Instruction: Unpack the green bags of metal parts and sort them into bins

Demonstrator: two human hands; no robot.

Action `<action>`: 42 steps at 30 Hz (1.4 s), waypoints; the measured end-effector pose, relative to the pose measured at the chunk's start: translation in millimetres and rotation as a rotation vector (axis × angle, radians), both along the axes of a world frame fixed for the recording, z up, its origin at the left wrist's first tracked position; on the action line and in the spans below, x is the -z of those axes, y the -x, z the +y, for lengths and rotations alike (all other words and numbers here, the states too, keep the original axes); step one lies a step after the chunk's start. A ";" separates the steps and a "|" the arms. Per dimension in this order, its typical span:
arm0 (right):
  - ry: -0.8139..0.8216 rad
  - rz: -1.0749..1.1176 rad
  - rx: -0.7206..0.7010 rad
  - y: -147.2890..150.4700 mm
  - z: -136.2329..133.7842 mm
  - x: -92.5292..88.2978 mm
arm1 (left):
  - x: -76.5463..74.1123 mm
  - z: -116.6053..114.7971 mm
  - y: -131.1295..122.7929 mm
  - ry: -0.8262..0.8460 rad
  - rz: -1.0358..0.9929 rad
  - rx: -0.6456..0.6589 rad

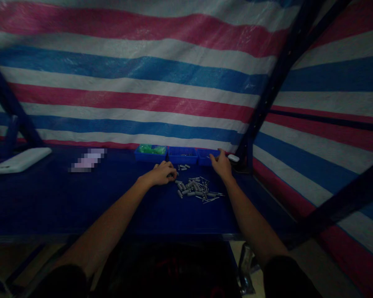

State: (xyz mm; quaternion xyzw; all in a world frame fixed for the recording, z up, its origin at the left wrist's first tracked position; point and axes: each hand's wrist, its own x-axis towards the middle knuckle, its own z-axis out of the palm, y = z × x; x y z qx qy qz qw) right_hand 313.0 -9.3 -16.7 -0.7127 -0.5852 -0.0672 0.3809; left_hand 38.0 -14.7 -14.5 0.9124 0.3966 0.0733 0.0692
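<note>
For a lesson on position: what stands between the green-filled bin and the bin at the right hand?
Head view: another blue bin separates the green-filled bin from the bin at the right hand.

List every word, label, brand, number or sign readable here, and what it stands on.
None can be read.
Pixelated patch on the table: blocked out, so any print is lost.
Faint red marks in the bottom shadow: too dim to make out.
Blue bins and metal parts: no lettering visible.

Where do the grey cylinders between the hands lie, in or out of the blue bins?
Out: the grey cylinders lie loose on the blue table, in front of the blue bins, among thin metal pins.
</note>
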 end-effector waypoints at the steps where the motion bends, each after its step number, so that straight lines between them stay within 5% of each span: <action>1: 0.004 0.021 -0.034 -1.4 -1.6 3.5 | 1.0 0.3 -0.9 -0.006 -0.016 -0.014; 11: -0.063 -0.189 -0.704 80.6 -40.3 0.6 | 0.1 0.9 -22.6 0.150 -0.631 -0.044; 16: 0.007 -0.263 -0.718 81.4 -37.4 10.5 | 4.1 3.1 -15.2 -0.031 -0.418 -0.035; 23: 0.025 -0.209 -0.638 70.3 -33.8 6.3 | -16.0 -20.1 -9.8 -0.026 -0.259 0.071; 31: 0.077 -0.217 -0.651 75.6 -36.7 6.6 | -4.7 -36.9 -30.1 -0.045 -0.019 -0.124; 42: -0.014 -0.181 -0.779 78.9 -43.9 3.4 | -8.6 -12.8 -15.8 0.021 -0.422 -0.113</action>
